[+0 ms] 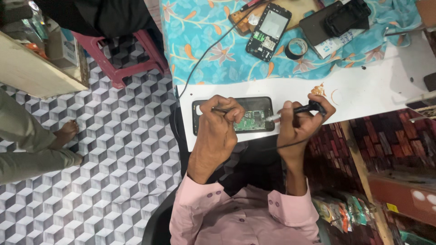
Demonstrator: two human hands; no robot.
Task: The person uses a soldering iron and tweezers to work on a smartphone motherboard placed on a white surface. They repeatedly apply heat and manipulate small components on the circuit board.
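Left hand [222, 119] pinches tweezers [221, 110] over an opened phone [234, 115] while right hand [302, 120] grips a soldering iron [295, 110], tip at the board, needing steadiness.

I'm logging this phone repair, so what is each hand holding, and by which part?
The right hand grips a corded soldering iron by its black handle. The left hand pinches thin tweezers near their middle, over the opened phone.

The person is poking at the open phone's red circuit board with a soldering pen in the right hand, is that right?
Not quite. The head view shows the circuit board is green, not red. The right hand does hold the soldering pen to the open phone.
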